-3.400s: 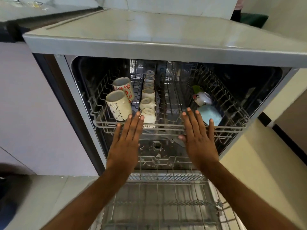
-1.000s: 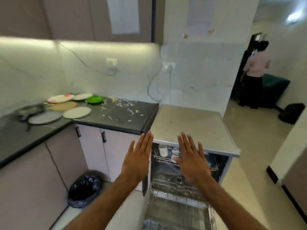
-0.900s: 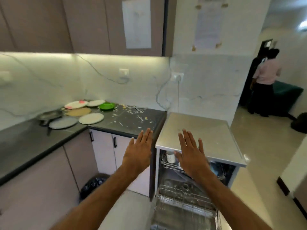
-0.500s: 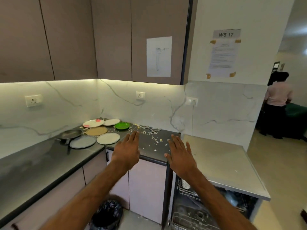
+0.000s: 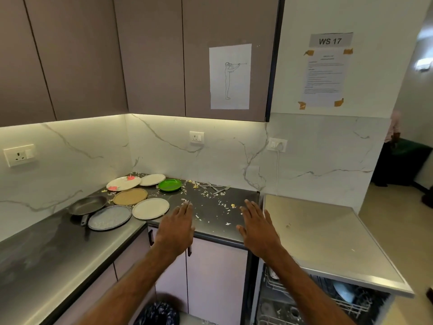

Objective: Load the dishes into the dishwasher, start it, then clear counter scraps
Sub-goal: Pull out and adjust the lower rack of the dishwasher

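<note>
Six plates (image 5: 150, 208) | pan (image 5: 87, 204) | forks (image 5: 218, 187) | scraps (image 5: 203, 194) on counter (image 5: 46, 249) | left hand (image 5: 177, 227), right hand (image 5: 259, 231) flat, empty

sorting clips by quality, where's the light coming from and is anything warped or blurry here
Head view: a strip under the cabinets lights the backsplash brightly and leaves a pale sheen on the counter; same view, wide-angle bowing tilts the cabinet edges; the dishwasher interior is dim; no obvious motion blur.
</note>
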Action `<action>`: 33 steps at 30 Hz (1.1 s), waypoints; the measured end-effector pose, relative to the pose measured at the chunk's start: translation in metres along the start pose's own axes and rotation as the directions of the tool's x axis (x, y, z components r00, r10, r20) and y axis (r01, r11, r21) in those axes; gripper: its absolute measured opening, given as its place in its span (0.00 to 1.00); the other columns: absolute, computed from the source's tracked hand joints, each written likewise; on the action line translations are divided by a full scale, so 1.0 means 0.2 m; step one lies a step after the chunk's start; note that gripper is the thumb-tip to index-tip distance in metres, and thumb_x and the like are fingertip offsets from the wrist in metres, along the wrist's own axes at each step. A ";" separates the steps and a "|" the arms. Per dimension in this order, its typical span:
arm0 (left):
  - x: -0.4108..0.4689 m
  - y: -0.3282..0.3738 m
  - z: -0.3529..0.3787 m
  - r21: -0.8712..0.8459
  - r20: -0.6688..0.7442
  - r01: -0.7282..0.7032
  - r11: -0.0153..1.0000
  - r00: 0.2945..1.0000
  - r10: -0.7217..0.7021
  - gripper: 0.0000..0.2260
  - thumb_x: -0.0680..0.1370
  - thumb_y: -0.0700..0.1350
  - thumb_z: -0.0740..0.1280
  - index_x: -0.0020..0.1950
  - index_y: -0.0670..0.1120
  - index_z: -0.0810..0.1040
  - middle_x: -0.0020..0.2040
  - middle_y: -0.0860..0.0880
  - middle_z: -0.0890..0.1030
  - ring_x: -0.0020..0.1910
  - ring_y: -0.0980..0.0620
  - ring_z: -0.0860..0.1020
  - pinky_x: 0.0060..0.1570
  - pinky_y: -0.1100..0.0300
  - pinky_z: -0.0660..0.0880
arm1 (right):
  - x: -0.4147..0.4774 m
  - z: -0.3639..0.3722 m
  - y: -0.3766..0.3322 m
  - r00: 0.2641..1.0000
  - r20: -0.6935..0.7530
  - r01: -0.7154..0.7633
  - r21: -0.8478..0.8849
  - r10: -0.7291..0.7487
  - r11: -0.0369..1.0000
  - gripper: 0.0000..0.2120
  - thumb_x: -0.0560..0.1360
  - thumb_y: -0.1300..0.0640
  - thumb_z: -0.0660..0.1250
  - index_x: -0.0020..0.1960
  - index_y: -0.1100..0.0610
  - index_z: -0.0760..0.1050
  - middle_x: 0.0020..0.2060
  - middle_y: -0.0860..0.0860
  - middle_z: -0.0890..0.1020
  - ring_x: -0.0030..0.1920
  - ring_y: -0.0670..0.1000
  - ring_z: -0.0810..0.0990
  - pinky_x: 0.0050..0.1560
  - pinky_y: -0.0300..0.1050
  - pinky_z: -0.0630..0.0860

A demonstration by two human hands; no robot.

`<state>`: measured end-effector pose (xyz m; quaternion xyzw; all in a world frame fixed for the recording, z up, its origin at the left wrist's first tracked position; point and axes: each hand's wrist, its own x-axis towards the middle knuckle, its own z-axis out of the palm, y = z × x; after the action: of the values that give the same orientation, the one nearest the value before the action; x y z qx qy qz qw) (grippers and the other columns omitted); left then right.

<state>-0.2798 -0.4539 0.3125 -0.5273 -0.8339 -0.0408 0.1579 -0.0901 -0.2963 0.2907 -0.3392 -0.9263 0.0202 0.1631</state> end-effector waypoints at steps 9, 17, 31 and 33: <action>0.58 -0.21 0.39 -0.024 0.036 0.012 1.000 0.999 -0.011 0.30 0.82 0.54 0.61 0.80 0.45 0.53 0.80 0.47 0.57 0.76 0.49 0.63 0.64 0.53 0.73 | 0.67 0.42 0.17 0.999 0.017 -0.034 0.032 0.033 0.999 0.29 0.82 0.47 0.60 0.79 0.55 0.55 0.80 0.53 0.52 0.80 0.53 0.46 0.78 0.57 0.48; 1.21 -0.34 0.72 -0.095 0.067 0.050 0.994 0.997 -0.043 0.32 0.81 0.54 0.63 0.80 0.44 0.55 0.79 0.47 0.60 0.76 0.50 0.63 0.66 0.56 0.72 | 1.30 0.70 0.38 0.994 0.060 -0.097 0.093 0.091 0.991 0.29 0.82 0.49 0.61 0.79 0.55 0.56 0.80 0.53 0.54 0.80 0.53 0.48 0.79 0.56 0.50; 2.14 -0.41 1.41 -0.218 0.182 -0.001 0.976 0.982 0.041 0.33 0.81 0.53 0.63 0.80 0.42 0.52 0.80 0.46 0.58 0.78 0.49 0.60 0.71 0.54 0.69 | 2.09 1.20 0.72 0.963 0.207 -0.164 -0.054 0.172 0.985 0.30 0.83 0.48 0.58 0.80 0.56 0.52 0.80 0.53 0.51 0.80 0.53 0.46 0.79 0.55 0.48; 2.33 -0.43 1.47 -0.225 0.182 -0.018 0.974 0.982 0.060 0.33 0.81 0.53 0.62 0.80 0.43 0.53 0.80 0.47 0.58 0.77 0.48 0.61 0.70 0.54 0.69 | 2.24 1.24 0.75 0.959 0.211 -0.181 -0.060 0.190 0.982 0.30 0.83 0.48 0.58 0.80 0.56 0.52 0.80 0.53 0.51 0.80 0.53 0.46 0.79 0.55 0.47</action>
<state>-0.6052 -0.0200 0.1848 -0.5595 -0.8246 -0.0808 0.0197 -0.3957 0.1208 0.1637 -0.4234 -0.9029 0.0537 0.0522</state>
